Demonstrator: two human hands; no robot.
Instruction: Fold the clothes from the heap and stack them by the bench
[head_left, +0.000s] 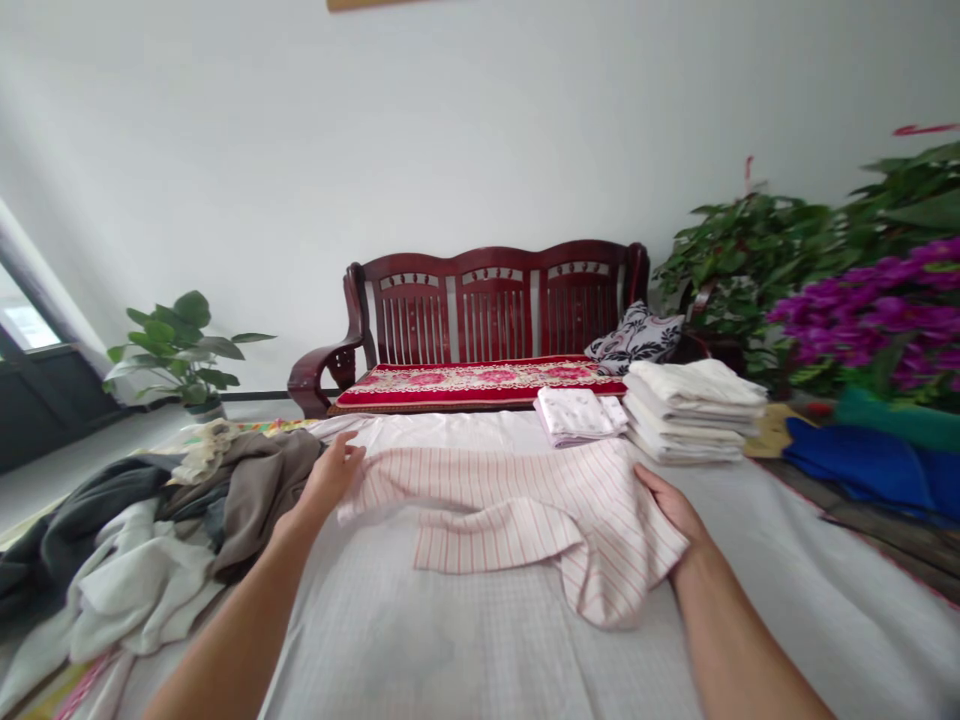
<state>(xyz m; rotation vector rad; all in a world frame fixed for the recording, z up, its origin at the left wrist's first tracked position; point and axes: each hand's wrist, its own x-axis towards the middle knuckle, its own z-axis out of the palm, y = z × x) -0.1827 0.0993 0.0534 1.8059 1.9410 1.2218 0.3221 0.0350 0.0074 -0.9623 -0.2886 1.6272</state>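
Observation:
A pair of white trousers with thin red-pink stripes (pixel 510 480) lies across the white cloth (pixel 420 650) in front of me. One leg stretches out to the left; the other is bent over and crumpled below it. At the left leg end, my left hand (pixel 334 475) is closed on the hem, its fingers partly hidden. My right hand (pixel 675 510) grips the waist end at the right, thumb on top and the other fingers underneath, out of sight.
Left of me is a heap of rumpled grey, brown and white clothes (pixel 142 560). Folded white clothes (pixel 694 410) are stacked at the back right, beside a small folded patterned pile (pixel 577 412). Blue cloth (pixel 862 465) lies far right. Behind stand a wooden bench (pixel 491 310) and plants (pixel 765 250).

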